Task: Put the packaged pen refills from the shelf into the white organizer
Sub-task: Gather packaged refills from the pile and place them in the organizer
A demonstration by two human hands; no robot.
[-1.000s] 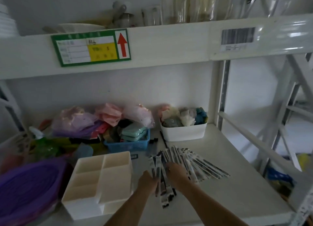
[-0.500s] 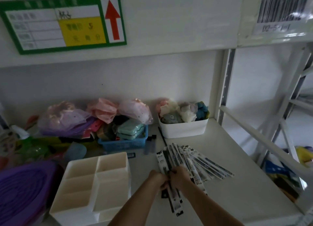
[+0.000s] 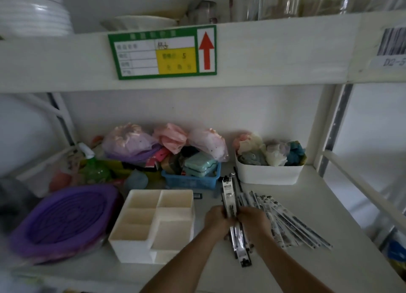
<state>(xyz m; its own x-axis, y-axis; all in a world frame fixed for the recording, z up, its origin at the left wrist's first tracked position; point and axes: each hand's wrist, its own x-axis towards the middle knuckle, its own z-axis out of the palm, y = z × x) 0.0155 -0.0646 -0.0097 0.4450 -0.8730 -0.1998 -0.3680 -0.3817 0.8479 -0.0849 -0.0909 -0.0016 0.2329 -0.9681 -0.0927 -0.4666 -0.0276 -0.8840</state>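
Observation:
My left hand (image 3: pixel 216 220) and my right hand (image 3: pixel 252 222) are both shut on one bundle of packaged pen refills (image 3: pixel 229 196), which points away from me over the white shelf (image 3: pixel 307 205). The bundle's near end sticks out below my hands. More packaged refills (image 3: pixel 292 224) lie fanned out on the shelf just right of my right hand. The white organizer (image 3: pixel 153 224) with several open compartments stands to the left of my hands, and nothing shows inside it.
A purple basket (image 3: pixel 61 220) sits left of the organizer. Behind stand a blue basket (image 3: pixel 191 180) of small items, bagged goods, a green spray bottle (image 3: pixel 94 169) and a white bin (image 3: pixel 268 174). An upper shelf beam with a green label (image 3: pixel 162 52) hangs overhead.
The bundle between my hands has been squared up and raised, so it now points straight away from me. The camera has drawn back and tilted up a little.

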